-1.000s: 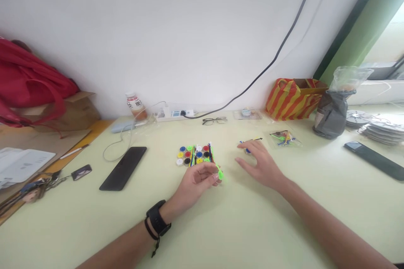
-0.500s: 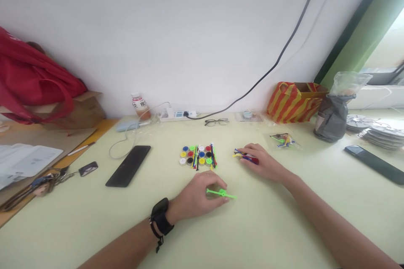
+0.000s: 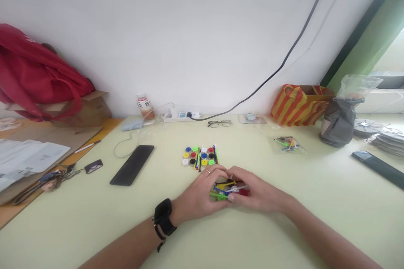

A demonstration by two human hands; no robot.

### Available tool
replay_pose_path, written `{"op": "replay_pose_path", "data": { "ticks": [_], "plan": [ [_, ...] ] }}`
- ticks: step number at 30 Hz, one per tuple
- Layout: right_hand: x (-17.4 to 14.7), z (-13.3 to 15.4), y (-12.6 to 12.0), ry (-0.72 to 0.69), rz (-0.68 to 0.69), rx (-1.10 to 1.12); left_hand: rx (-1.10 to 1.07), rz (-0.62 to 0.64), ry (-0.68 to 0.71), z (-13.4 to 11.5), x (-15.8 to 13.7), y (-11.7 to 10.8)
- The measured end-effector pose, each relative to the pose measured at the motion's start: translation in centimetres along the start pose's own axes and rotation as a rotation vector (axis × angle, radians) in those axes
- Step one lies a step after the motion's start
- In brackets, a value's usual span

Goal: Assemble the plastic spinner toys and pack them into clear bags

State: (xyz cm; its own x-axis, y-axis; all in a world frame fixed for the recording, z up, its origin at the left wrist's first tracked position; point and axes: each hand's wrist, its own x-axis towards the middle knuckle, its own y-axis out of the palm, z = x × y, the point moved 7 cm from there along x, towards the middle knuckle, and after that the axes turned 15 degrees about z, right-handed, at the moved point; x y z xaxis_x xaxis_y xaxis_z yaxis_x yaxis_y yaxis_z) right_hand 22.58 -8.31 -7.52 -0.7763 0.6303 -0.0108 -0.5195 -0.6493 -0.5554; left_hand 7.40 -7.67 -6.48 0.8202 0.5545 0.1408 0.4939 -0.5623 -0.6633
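My left hand (image 3: 202, 193) and my right hand (image 3: 263, 189) meet at the fingertips near the middle of the table, curled around a small cluster of coloured plastic spinner arrows. A bright green spinner arrow (image 3: 221, 196) lies between my left fingers and thumb. White (image 3: 234, 189), yellow (image 3: 225, 185), blue and red pieces show inside my right grip, partly covered by its fingers. Just beyond the hands, small round pieces in several colours (image 3: 204, 162) stand in rows, with thin coloured arrows (image 3: 198, 157) laid in columns beside them.
A black phone (image 3: 132, 165) lies left, with keys beyond it. Glasses (image 3: 219, 123) and a power strip (image 3: 181, 116) are along the wall. A clear bag of coloured arrows (image 3: 288, 144) lies right, before a striped bag (image 3: 299, 105). Another dark phone (image 3: 377, 170) lies far right.
My right hand has come toward me and left with its bunch of arrows to meet my left hand. The green arrow is now against that bunch. The view has shifted slightly.
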Motion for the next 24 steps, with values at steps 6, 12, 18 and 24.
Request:
{"op": "replay_pose_path", "data": {
  "ticks": [6,12,18,24],
  "plan": [
    [-0.6,-0.7,-0.9,0.046,-0.007,-0.029,-0.043,0.011,-0.087,1.7,0.0,0.5],
    [-0.7,-0.2,-2.4,-0.028,-0.079,-0.102,0.07,-0.023,-0.025,0.7,0.0,0.0],
    [-2.2,-6.1,-10.5,0.273,-0.369,-0.422,0.195,-0.224,0.022,-1.2,0.6,-3.9],
    [-2.1,-12.4,-16.6,0.721,-0.345,-0.563,0.282,-0.026,-0.003,-1.2,5.3,-9.0]
  ]
}}
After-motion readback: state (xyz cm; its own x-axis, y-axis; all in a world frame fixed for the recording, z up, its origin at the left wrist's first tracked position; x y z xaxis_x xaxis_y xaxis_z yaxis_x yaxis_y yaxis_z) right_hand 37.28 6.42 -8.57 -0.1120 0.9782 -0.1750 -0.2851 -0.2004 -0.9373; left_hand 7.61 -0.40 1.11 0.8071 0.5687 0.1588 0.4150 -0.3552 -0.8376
